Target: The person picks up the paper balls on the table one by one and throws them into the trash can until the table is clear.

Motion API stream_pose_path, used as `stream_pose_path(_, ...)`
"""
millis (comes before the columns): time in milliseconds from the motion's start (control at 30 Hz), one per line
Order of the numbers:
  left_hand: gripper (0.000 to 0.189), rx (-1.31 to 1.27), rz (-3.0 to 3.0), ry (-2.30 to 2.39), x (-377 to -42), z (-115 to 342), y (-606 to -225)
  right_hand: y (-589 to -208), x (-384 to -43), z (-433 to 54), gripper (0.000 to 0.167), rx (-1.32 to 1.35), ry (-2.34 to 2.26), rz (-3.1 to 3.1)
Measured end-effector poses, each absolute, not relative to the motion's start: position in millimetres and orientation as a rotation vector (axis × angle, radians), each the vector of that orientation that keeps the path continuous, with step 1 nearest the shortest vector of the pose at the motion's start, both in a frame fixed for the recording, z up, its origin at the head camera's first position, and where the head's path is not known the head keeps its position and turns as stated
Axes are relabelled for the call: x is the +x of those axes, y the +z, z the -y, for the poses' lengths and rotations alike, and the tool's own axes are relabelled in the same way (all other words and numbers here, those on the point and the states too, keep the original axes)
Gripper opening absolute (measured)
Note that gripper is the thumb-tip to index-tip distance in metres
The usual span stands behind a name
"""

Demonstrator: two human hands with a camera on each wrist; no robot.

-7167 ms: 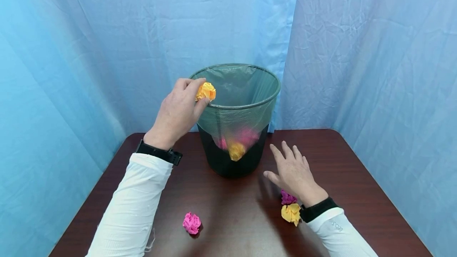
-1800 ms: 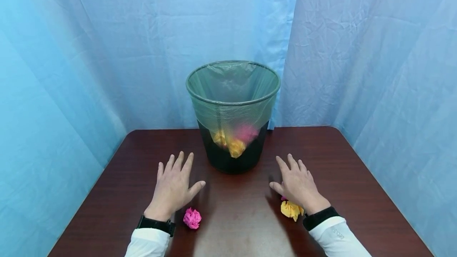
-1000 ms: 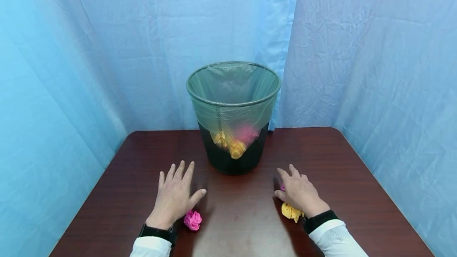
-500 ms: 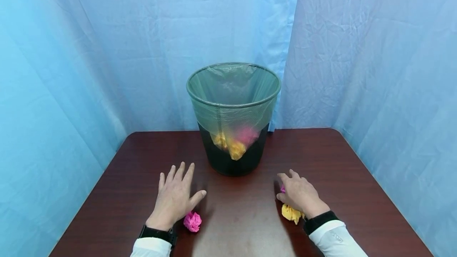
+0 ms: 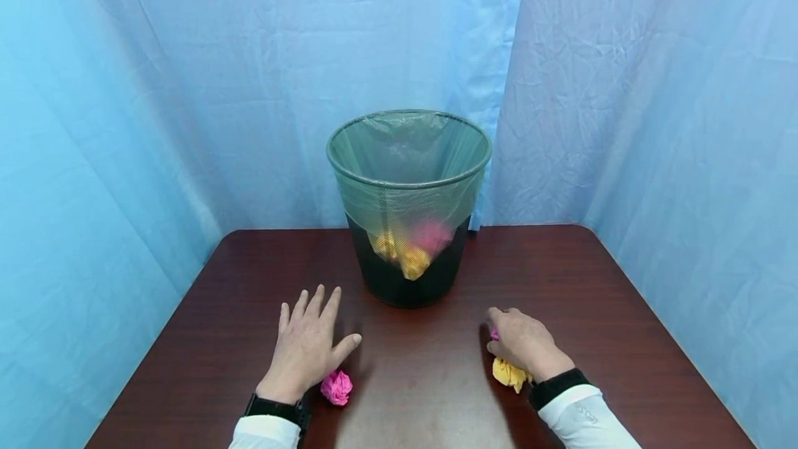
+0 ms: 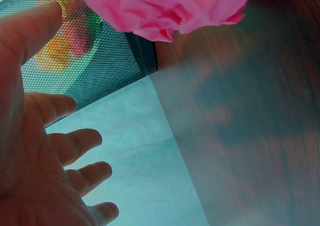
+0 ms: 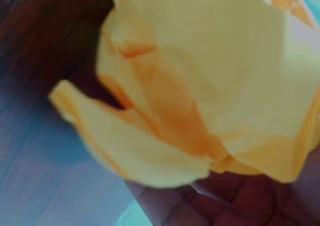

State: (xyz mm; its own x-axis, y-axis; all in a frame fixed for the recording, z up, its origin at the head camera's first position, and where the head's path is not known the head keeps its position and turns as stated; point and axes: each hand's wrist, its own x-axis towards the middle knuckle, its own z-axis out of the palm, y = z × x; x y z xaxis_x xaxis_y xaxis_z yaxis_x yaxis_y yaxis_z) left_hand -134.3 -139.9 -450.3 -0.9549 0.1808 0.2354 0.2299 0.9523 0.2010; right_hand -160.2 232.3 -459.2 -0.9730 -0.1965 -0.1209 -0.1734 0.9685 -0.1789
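On the worktop (image 5: pixel 411 380), my right grip (image 5: pixel 524 343) curled round a magenta paper ball (image 5: pixel 494 333), mostly hidden, with a yellow ball (image 5: pixel 510 373) near my wrist. My left grip (image 5: pixel 303 350) spread its fingers beside 1 pink ball (image 5: pixel 337 388); beyond stood a mesh bin (image 5: pixel 405 294) holding yellow paper (image 5: pixel 414 263) and pink paper (image 5: pixel 431 235).

Pink paper (image 5: pixel 337 389) looks rough, the wood table (image 5: pixel 418 373) glossy.
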Motion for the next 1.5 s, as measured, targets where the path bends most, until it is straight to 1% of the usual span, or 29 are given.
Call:
stream_pose_path(233,0.088,-0.308,2.887,-0.342,-134.1,140.3,-450.1,-454.1,-163.0,-230.6,0.037,-0.31,-0.27,-3.014)
stream_pose_path(433,0.088,-0.316,2.884,-0.334,-134.8,141.0,-448.5,-440.5,-168.4,-230.6,0.038,-0.359,-0.332,-3.102)
stream_pose_path(633,0.089,-0.316,2.89,-0.322,-136.5,142.4,-444.1,-415.5,-178.9,-233.2,0.034,-0.411,-0.372,-3.172)
stream_pose_path(867,0.09,-0.33,2.859,-0.317,-141.2,141.2,-435.3,-373.7,-192.2,-232.6,0.029,-0.48,-0.391,-3.254)
stream_pose_path(1133,0.091,-0.353,2.825,-0.33,-145.8,138.8,-424.2,-336.4,-202.2,-230.1,0.035,-0.484,-0.361,-3.263)
stream_pose_path(1333,0.091,-0.36,2.818,-0.332,-147.2,138.8,-417.8,-315.4,-205.7,-227.2,0.032,-0.491,-0.369,-3.256)
stream_pose_path(1500,0.09,-0.366,2.814,-0.339,-147.3,138.9,-413.7,-303.0,-207.0,-225.1,0.038,-0.492,-0.367,-3.266)
